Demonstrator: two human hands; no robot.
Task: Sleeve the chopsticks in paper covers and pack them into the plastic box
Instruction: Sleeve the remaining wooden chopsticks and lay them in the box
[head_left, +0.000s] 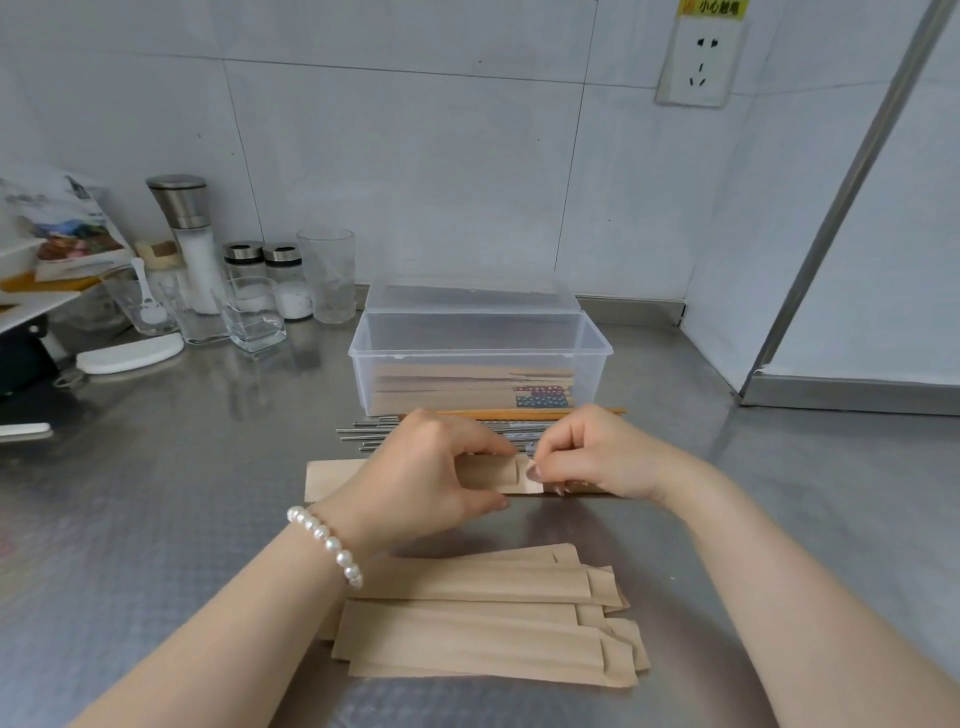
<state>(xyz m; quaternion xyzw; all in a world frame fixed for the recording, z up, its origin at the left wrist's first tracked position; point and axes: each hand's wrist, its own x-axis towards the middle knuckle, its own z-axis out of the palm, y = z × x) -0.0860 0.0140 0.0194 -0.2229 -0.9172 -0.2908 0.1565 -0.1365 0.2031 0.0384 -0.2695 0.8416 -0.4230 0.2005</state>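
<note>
The left hand (431, 467) pinched a brown paper cover (332, 479) that lay flat on the metal table (156, 519), likely so it would not slide. The right hand (597, 457) pinched the open end of that cover, at the little flap, with thumb and finger. It looked like the person was closing the flap or pushing something in; I could not tell which, as the hands hid what was inside.

Just behind the hands lay loose chopsticks (363, 431), some shiny metal and some wooden, close by so they were easy to grab. Behind them stood the clear plastic box (480, 358) with its lid tipped back. Some filled covers already lay in it, so the job looked partly done.

Near the person lay a pile of empty covers (483, 634), ready to use.

The table was gray steel with a bumpy pattern. White tiles covered the wall (415, 156), with a socket (696, 62) up high. Jars and glasses (327, 275) stood at the back left.
</note>
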